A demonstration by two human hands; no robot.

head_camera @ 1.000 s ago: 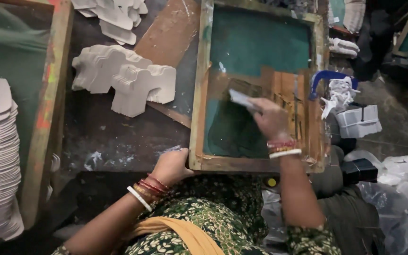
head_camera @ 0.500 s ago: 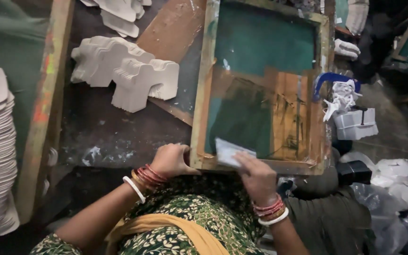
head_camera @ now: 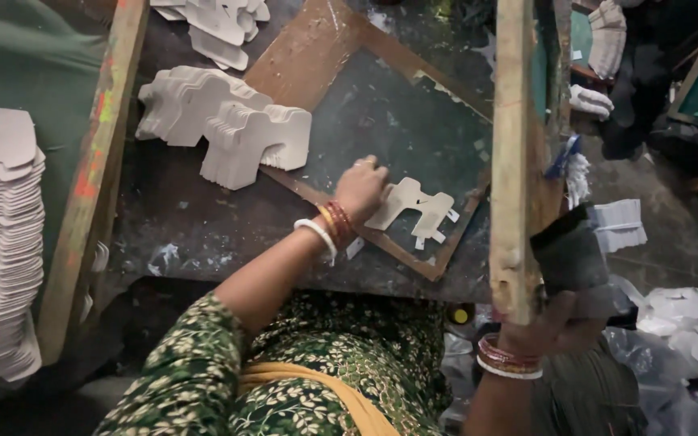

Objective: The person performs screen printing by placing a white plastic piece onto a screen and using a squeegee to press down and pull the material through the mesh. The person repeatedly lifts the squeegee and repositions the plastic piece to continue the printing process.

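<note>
We find the left hand resting fingers-down on the white card, which lies flat on the board just past its fingertips, while the right hand is closed around the raised frame and a dark squeegee above it.

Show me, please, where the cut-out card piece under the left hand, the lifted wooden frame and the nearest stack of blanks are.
card piece (head_camera: 414, 208), head view, on its pale middle.
wooden frame (head_camera: 512, 153), head view, on its raised side rail.
stack of blanks (head_camera: 240, 133), head view, on the top sheet.
</note>
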